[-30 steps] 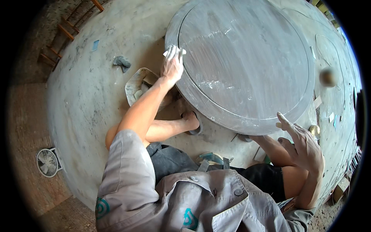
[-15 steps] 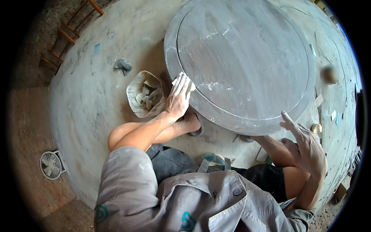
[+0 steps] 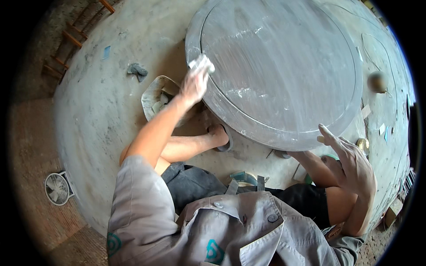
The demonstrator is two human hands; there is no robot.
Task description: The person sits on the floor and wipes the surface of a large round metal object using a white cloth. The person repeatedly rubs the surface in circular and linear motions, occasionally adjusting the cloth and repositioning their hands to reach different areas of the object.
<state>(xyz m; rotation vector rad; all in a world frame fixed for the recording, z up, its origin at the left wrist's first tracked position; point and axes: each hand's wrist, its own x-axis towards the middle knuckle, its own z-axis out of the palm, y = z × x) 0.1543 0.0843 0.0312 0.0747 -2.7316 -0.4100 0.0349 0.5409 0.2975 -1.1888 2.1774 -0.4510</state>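
Note:
A large round grey tabletop (image 3: 279,66), streaked with pale dust, has a groove running inside its rim. On its left rim my left hand (image 3: 194,83) presses a folded, whitish piece of sandpaper (image 3: 202,64); the hand is blurred and its fingers are closed over the piece. To the lower right, my right hand (image 3: 355,166) is held out over my right leg, close to the tabletop's near edge. Its fingers are stretched and nothing shows in them.
An open pale bag (image 3: 150,95) with scraps stands left of the tabletop, beside my left foot (image 3: 219,136). A dark crumpled cloth (image 3: 138,71) lies beyond it. On the right are a round brownish object (image 3: 377,82), a cord and paper scraps. A white fan (image 3: 57,188) stands far left.
My left hand has moved forward and slightly left along the tabletop's rim with the sandpaper. The right hand stays almost where it was, fingers still stretched.

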